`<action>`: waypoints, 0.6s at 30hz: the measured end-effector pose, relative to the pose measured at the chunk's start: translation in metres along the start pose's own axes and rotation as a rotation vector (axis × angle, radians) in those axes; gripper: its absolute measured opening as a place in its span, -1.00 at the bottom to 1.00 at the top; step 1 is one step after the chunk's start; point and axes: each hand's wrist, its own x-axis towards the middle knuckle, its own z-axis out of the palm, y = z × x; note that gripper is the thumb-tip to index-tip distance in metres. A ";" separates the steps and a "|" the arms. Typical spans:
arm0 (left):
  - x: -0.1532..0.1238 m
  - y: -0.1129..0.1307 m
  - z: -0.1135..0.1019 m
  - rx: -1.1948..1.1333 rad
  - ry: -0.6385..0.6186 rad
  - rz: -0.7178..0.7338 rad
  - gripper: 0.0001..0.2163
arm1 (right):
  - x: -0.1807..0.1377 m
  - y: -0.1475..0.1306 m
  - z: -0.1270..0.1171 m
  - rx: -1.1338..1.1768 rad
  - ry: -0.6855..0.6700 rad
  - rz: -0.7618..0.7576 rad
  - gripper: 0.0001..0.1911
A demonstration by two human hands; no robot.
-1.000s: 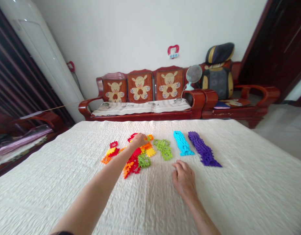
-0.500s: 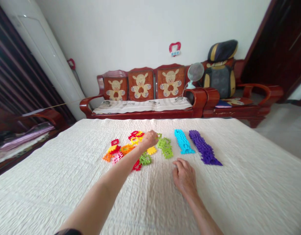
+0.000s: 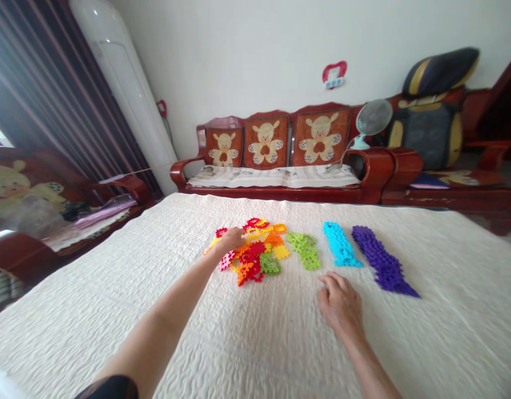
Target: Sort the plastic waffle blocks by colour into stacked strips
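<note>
A heap of red, orange and yellow plastic grid pieces lies on a cream quilted cover. My left hand reaches out onto the heap's left edge, its fingers curled over some pieces. To the right lie a row of green pieces, a cyan row and a purple row. My right hand rests flat on the cover just below the green and cyan rows, fingers loosely stretched, holding nothing.
A red wooden bench with bear-print back cushions stands behind the cover, with a small fan and a dark bag to its right. A white standing air conditioner is at the back left beside dark curtains.
My left hand swept from the heap's right side back to its left edge, and the loose pieces are bunched closer. The view turned left. My right hand stayed put.
</note>
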 end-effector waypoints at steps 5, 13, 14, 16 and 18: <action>0.000 -0.030 0.003 -0.003 -0.088 -0.053 -0.65 | 0.000 0.001 0.000 -0.004 0.004 -0.015 -0.72; -0.001 -0.038 0.006 -0.095 -0.083 0.022 -0.62 | 0.001 0.003 0.001 -0.001 0.015 -0.030 -0.72; -0.002 -0.039 0.006 -0.099 -0.082 0.035 -0.62 | 0.001 0.004 0.002 0.000 0.018 -0.033 -0.72; -0.003 -0.040 0.005 -0.098 -0.088 0.060 -0.61 | 0.001 0.004 0.002 0.006 0.024 -0.039 -0.72; -0.004 -0.041 0.004 -0.084 -0.103 0.080 -0.58 | 0.001 0.004 0.003 0.010 0.029 -0.040 -0.71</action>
